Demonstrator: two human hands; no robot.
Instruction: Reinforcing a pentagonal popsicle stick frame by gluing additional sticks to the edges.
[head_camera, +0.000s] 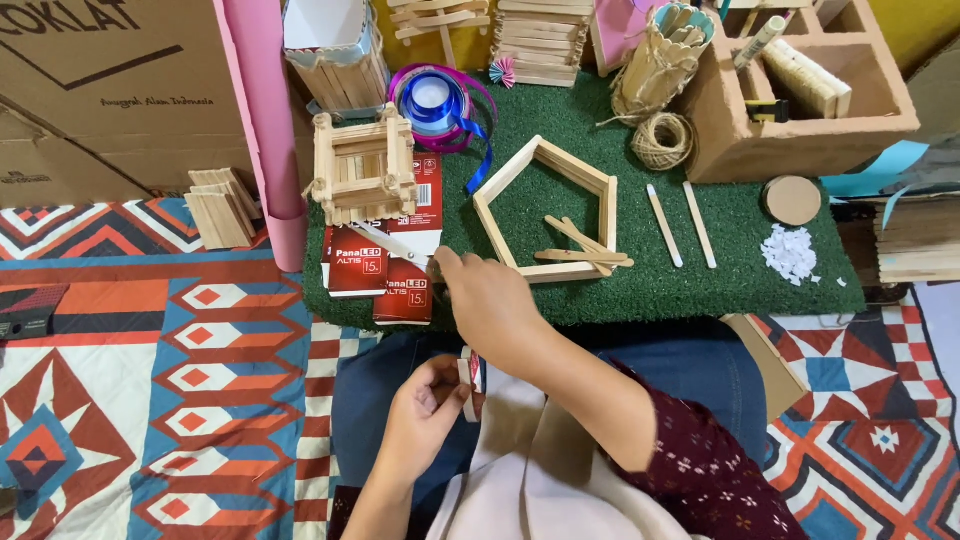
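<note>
My right hand (488, 303) reaches across the front edge of the green turf mat (700, 290). It grips the handle end of a pair of scissors (398, 244), whose metal blades lie over the red and white cartons (368, 272). My left hand (425, 410) is over my lap, pinching a small round piece with a red face (470, 382). Just beyond my right hand, a pentagon frame of wooden sticks (500, 180) lies flat with a few loose sticks (585, 256) inside it. A small box built of sticks (362, 168) stands behind the cartons.
Two single sticks (682, 225), a cork disc (792, 200) and white paper scraps (790, 252) lie to the right. Behind are a blue ribbon roll (435, 100), a twine ball (662, 140) and a brown organiser box (800, 140). A pink tube (265, 150) and a stick stack (220, 205) are at left.
</note>
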